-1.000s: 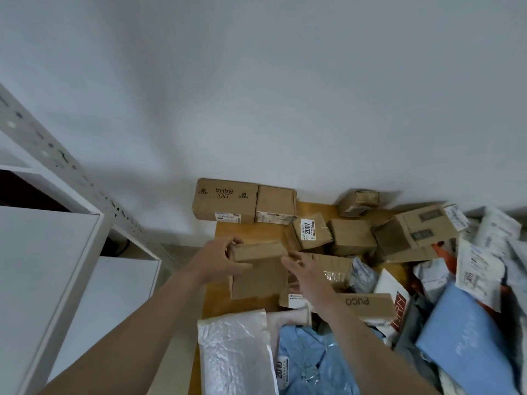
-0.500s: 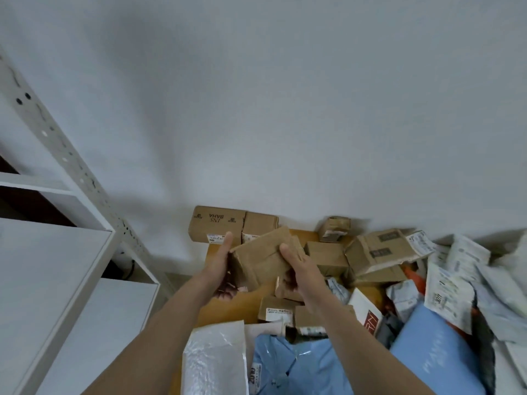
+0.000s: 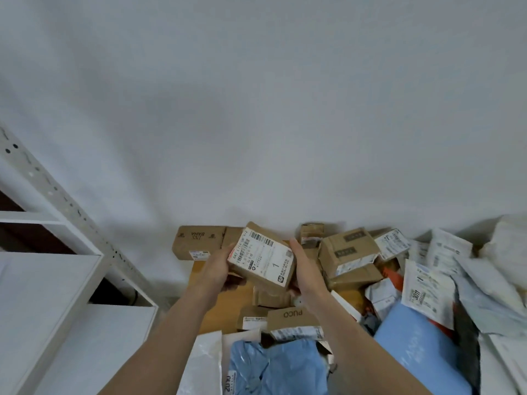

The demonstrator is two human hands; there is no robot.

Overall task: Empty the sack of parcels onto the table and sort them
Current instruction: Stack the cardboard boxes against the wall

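Head view: sorting step. The person is holding a small cardboard box [image 3: 263, 259] above the table [image 3: 222, 317], label up, with the left hand [image 3: 221, 270] and right hand [image 3: 303, 270] curling round opposite ends. Probable next move: reading the label, then placing the box with its group.

Wooden surface [image 3: 225, 309] meets white wall [image 3: 256, 109]; brown carton marked BAHA [image 3: 196, 242] at far left corner; PUCO box [image 3: 293, 316] mid-surface, small labelled box [image 3: 252, 319] touching its left side; white bubble mailer [image 3: 205, 363] and blue poly bag [image 3: 273, 369] at near edge; white mailers [image 3: 427, 292] heaped at right.
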